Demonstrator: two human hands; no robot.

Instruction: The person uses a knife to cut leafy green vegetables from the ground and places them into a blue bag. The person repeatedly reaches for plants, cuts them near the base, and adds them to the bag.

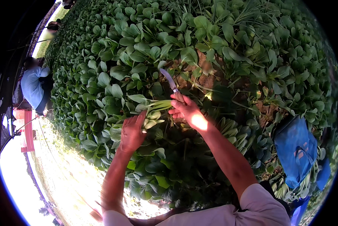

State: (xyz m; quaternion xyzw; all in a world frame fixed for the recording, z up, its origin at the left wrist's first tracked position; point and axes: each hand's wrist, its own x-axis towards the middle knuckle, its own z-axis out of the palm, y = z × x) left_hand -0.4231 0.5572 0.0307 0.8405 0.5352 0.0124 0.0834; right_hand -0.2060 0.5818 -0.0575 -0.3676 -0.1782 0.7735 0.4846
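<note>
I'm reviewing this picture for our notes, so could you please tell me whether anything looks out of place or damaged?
Nothing clearly looks damaged or spilled. The bare soil just beyond the right hand looks a little untidy, with stray stalks across it, unlike the dense greens around it.

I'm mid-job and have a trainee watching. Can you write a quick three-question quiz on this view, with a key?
1. Which tool is in the right grip?
2. Fill in the blank: the left grip holds a bunch of pale-stemmed ____.
3. True or false: the blue bag lies to the left of both hands.

Key:
1. A knife, its blade pointing away from the wearer.
2. Greens.
3. False; the blue bag lies to the right of both.
</note>
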